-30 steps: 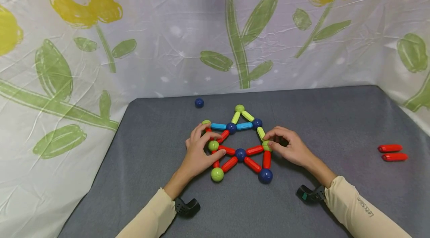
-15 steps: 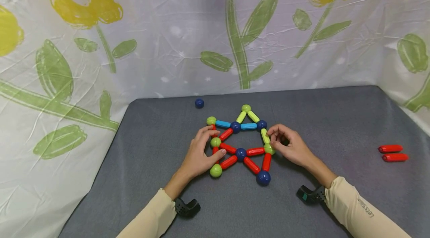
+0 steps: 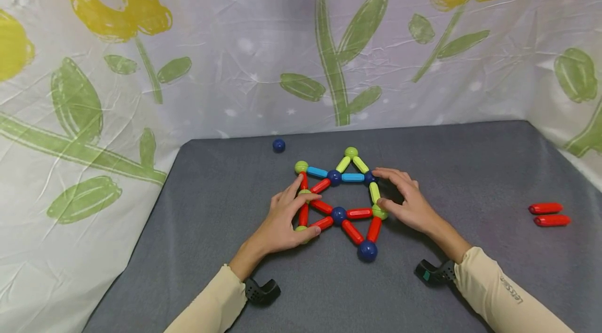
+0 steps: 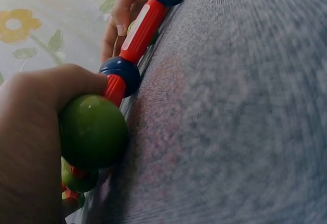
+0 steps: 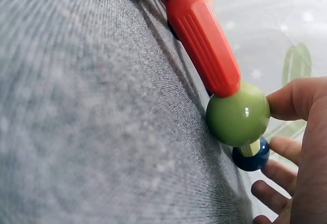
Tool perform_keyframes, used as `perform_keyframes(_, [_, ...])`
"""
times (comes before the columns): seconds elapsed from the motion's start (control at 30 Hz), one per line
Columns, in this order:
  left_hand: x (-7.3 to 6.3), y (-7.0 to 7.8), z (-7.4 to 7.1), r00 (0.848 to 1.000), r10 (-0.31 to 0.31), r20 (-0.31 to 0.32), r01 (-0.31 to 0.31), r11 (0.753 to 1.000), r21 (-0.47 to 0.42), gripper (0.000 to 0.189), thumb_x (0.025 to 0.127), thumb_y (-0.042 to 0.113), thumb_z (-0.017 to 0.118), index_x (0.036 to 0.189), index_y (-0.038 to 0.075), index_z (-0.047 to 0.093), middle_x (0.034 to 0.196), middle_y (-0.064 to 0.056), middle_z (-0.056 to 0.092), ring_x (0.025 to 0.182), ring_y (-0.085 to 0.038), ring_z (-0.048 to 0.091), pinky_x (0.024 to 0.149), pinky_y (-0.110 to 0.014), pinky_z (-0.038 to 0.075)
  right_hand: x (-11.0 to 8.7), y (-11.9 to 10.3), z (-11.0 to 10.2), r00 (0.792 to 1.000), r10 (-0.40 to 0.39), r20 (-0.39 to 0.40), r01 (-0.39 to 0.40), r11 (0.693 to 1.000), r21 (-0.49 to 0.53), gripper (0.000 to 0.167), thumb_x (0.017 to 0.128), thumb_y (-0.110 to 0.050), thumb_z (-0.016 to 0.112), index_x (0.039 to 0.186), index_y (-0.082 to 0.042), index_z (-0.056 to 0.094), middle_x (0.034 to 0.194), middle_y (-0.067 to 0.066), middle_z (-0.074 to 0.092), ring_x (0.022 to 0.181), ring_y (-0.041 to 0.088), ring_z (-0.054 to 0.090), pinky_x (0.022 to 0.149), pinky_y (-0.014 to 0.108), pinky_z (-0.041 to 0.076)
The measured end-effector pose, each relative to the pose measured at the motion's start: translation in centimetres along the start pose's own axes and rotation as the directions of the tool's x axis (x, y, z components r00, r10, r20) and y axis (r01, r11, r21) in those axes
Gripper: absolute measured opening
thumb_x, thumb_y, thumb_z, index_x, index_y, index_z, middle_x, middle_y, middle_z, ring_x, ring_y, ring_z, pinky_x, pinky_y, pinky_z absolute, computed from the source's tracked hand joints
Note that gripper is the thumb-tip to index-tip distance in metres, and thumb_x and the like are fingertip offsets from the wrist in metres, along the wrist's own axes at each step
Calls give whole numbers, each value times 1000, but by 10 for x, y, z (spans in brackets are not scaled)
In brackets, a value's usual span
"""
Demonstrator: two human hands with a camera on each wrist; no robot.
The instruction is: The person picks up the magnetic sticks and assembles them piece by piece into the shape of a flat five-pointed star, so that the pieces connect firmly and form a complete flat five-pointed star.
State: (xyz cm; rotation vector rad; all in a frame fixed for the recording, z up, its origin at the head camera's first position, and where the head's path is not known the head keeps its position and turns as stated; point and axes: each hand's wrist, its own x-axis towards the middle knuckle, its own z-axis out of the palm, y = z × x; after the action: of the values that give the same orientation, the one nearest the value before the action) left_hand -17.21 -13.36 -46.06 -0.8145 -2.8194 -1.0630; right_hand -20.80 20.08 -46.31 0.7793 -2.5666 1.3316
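Observation:
A flat figure of magnetic rods and balls lies on the grey cloth, with a blue ball (image 3: 339,215) at its middle. My left hand (image 3: 282,220) spreads over its left side, thumb across a red rod beside the near-left green ball (image 4: 93,131). The left fingers lie over the red rods and green ball above. My right hand (image 3: 411,205) is at the right side, its thumb touching a green ball (image 5: 238,115) and its index finger at a blue ball (image 5: 251,155). A yellow-green rod (image 3: 374,193) joins those two balls. The left hand partly hides two green balls.
A loose blue ball (image 3: 279,145) sits near the table's back edge. Two red rods (image 3: 549,214) lie side by side at the far right. A flower-printed curtain (image 3: 226,50) hangs behind the grey tabletop (image 3: 470,165).
The figure has shifted, its far part moving right and its near-right blue ball moving nearer. My left hand has spread, its thumb coming nearer. My right index finger has stretched to the far-right blue ball.

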Motion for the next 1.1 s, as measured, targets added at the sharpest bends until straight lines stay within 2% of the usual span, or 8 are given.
perform_keyframes(0.17, [1, 0, 1, 999, 0, -50, -1, 1000, -31, 51, 89, 37, 70, 138, 30, 61, 171, -8, 19, 158, -29, 20, 119, -62, 14, 0, 1, 0, 1000, -28, -5, 28, 1000, 0, 57, 86, -11, 71, 142, -8, 56, 148, 14, 54, 129, 31, 44, 91, 45, 25])
perform_keyframes(0.3, [1, 0, 1, 993, -5, -117, -1, 998, -56, 49, 84, 21, 67, 133, 29, 65, 169, -8, 27, 156, -28, 24, 117, -63, 15, 0, 2, 1, 999, -50, 0, 50, 999, -10, 58, 86, -12, 73, 142, -9, 57, 147, 12, 55, 127, 29, 45, 91, 44, 26])
perform_keyframes(0.4, [2, -1, 2, 986, 5, -166, -11, 999, -38, 49, 82, 17, 65, 129, 29, 68, 166, -8, 34, 154, -30, 28, 114, -63, 16, 0, 2, 1, 999, -53, 8, 53, 999, -12, 59, 86, -13, 73, 143, -11, 57, 147, 11, 55, 125, 28, 46, 92, 45, 26])
perform_keyframes(0.6, [2, -2, 2, 977, 51, -205, -47, 999, 25, 47, 80, 17, 64, 126, 27, 71, 163, -8, 40, 151, -36, 32, 110, -63, 19, -1, 2, 0, 999, -51, 16, 51, 999, -18, 58, 89, -17, 74, 144, -13, 56, 147, 9, 54, 120, 26, 49, 91, 44, 27])
perform_keyframes(0.73, [2, -2, 1, 972, 128, -197, -108, 988, 107, 45, 82, 16, 63, 126, 27, 71, 158, -6, 47, 152, -40, 31, 109, -65, 23, -1, 1, 1, 998, -61, 25, 61, 998, -25, 59, 89, -17, 75, 144, -12, 55, 147, 10, 54, 121, 27, 50, 91, 44, 27])
perform_keyframes(0.87, [2, -2, 1, 966, 194, -170, -160, 968, 195, 38, 90, 24, 67, 127, 28, 71, 151, -3, 56, 152, -38, 31, 109, -65, 26, -1, 1, 1, 996, -67, 55, 70, 997, -44, 62, 89, -18, 75, 147, -13, 53, 151, 11, 51, 128, 30, 47, 91, 44, 26])
perform_keyframes(0.97, [2, -2, 1, 965, 207, -162, -168, 959, 228, 34, 92, 34, 71, 126, 29, 72, 145, -2, 62, 152, -37, 33, 109, -63, 27, -1, 0, 1, 995, -67, 77, 71, 996, -56, 64, 89, -19, 75, 149, -14, 51, 154, 10, 49, 132, 30, 44, 91, 43, 26])
perform_keyframes(1.1, [3, -2, 2, 966, 190, -177, -147, 962, 229, 31, 91, 37, 75, 121, 28, 74, 138, -1, 66, 150, -35, 36, 108, -61, 28, -1, 0, 1, 994, -69, 82, 74, 996, -55, 66, 89, -19, 75, 150, -14, 50, 155, 10, 48, 132, 29, 45, 92, 43, 26])
